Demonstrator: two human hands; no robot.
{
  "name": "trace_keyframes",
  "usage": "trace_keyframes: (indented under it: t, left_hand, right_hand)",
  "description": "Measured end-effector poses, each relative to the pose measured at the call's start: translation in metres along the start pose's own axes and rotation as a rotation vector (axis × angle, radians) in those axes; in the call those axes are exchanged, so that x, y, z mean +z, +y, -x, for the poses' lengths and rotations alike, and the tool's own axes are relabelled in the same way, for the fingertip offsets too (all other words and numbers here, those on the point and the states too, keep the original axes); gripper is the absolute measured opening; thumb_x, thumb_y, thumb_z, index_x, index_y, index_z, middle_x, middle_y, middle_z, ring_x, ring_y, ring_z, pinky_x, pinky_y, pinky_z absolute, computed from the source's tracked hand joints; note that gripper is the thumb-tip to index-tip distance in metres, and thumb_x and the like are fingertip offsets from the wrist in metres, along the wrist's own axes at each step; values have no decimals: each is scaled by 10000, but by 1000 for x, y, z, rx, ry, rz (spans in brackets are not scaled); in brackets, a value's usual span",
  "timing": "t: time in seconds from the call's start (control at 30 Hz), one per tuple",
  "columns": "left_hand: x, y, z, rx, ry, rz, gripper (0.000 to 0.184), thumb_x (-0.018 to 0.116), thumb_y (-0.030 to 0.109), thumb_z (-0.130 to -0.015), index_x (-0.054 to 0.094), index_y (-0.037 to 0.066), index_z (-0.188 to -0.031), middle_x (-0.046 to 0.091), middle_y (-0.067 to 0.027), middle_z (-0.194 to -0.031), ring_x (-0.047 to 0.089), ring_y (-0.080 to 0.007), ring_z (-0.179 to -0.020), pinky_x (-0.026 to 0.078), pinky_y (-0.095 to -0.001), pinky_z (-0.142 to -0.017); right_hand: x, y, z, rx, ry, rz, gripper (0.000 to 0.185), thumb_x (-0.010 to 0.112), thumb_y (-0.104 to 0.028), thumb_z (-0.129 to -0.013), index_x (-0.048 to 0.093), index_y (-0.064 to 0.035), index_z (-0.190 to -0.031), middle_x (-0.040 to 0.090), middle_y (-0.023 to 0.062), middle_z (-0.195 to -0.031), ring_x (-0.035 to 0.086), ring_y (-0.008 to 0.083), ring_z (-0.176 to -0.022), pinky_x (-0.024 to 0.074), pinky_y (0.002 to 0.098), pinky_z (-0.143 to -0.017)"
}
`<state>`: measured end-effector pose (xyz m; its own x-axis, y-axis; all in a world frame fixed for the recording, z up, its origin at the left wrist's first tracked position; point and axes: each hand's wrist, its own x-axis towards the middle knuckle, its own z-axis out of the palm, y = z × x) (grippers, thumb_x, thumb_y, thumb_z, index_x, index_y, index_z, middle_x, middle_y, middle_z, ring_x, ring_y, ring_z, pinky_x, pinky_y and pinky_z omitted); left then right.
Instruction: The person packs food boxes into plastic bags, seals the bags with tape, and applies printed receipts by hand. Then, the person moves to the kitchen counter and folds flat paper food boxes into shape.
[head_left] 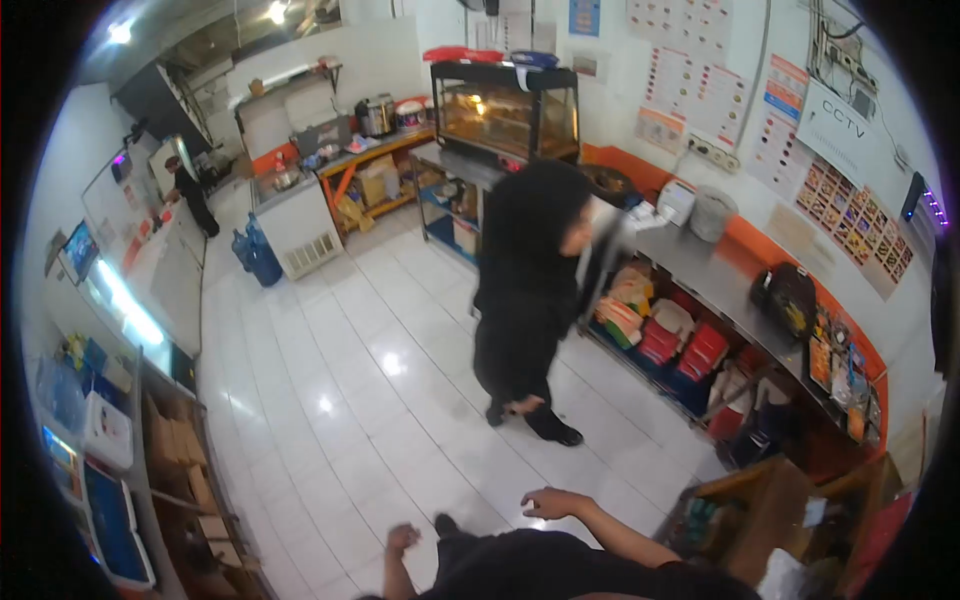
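My left hand [403,538] hangs low at the bottom of the view, over the white tiled floor [330,470]. Its fingers are loosely bent, and I see nothing in them. Out in front of my dark-clothed body, my right hand [552,503] is held with the forearm across the floor. The fingers there curl down with a gap to the thumb and hold nothing visible. Neither hand touches an object. Nearest ahead is a person in black [530,290], bent toward the right-hand counter, partly blurred.
A steel counter [735,290] with a backpack [787,300] runs along the right. Wooden boxes [750,500] stand low at right, shelves [185,450] at left. Behind are a glass food warmer [505,110], a white freezer [300,235], blue water bottles [262,255] and another person [190,195].
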<state>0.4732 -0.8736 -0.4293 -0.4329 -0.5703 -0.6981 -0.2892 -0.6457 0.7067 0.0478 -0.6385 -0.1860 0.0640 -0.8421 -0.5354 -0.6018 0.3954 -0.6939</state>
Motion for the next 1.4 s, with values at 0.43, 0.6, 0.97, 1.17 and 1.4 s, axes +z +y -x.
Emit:
trace_keyframes:
  t: [0.43, 0.6, 0.97, 1.17, 1.4]
  left_hand:
    - [-86, 369, -127, 293, -24, -187, 428, 564, 236, -1002, 524, -26, -1339, 700, -157, -1120, 698, -230, -954, 558, -345, -812]
    - [-132, 480, -252, 350, 25, -244, 380, 555, 167, -996, 529, -14, -1329, 715, -136, -1073, 695, -187, -891, 547, -307, -715]
    - [-239, 495, -408, -218, 305, -113, 269, 553, 189, -967, 616, -27, -1114, 708, -146, -939, 689, -230, -761, 559, -330, -637]
    - [-167, 607, -552, -188, 124, -166, 227, 532, 201, -963, 614, 2, -1034, 696, -149, -902, 676, -235, -725, 548, -335, -591]
    - [-192, 754, -743, -186, 22, -229, 208, 507, 215, -959, 612, 36, -941, 681, -154, -859, 661, -240, -683, 534, -340, -536]
  right_hand:
    - [-90, -128, -366, -46, -88, 195, 448, 670, -338, -874, 663, -4, -1174, 711, 199, -1087, 683, 355, -987, 527, 443, -864]
    - [-201, -154, -480, -10, -19, -3, 461, 683, -361, -878, 655, 0, -1163, 723, 186, -1021, 702, 338, -901, 543, 450, -801]
    - [-523, -238, -726, -193, 134, 128, 486, 674, -328, -902, 592, -13, -1262, 714, 175, -1064, 690, 308, -964, 545, 414, -831]
    - [-758, -291, -740, -536, 26, -479, 404, 596, -228, -989, 542, -20, -1331, 703, 107, -1024, 688, 180, -891, 553, 324, -795]
    - [-1031, -261, -676, -367, 885, -409, 369, 656, -212, -966, 613, -23, -1280, 708, 105, -1016, 677, 155, -914, 547, 279, -833]
